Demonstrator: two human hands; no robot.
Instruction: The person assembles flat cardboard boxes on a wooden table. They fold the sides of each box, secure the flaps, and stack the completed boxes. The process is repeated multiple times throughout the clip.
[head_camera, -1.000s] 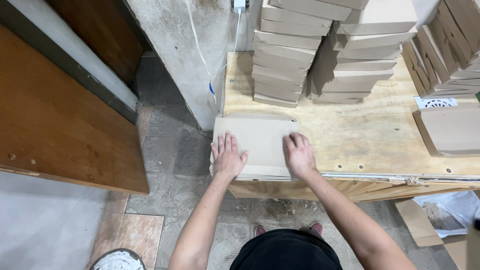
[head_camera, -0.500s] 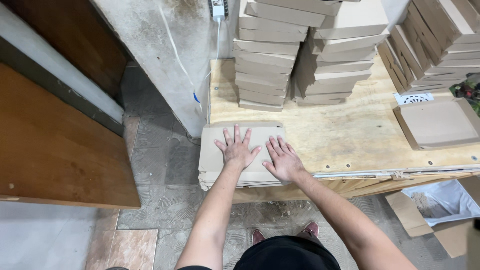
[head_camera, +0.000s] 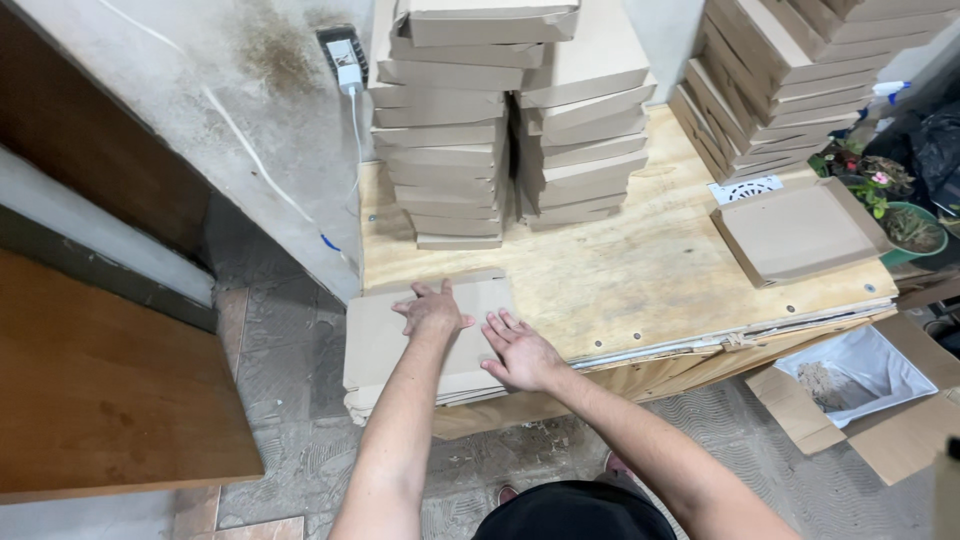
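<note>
On the pale, grainy plywood table (head_camera: 650, 270), before tall stacks of folded brown boxes (head_camera: 510, 120), a pile of flat matte cardboard sheets (head_camera: 375, 345) overhangs the near-left corner, with the left hand (head_camera: 432, 312) and right hand (head_camera: 522, 352) pressed open-palmed, fingers spread, on top.

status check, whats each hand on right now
Left hand flat on the flat cardboard stack, fingers spread. Right hand flat at its right edge. Folded box stacks stand behind, apart.
</note>
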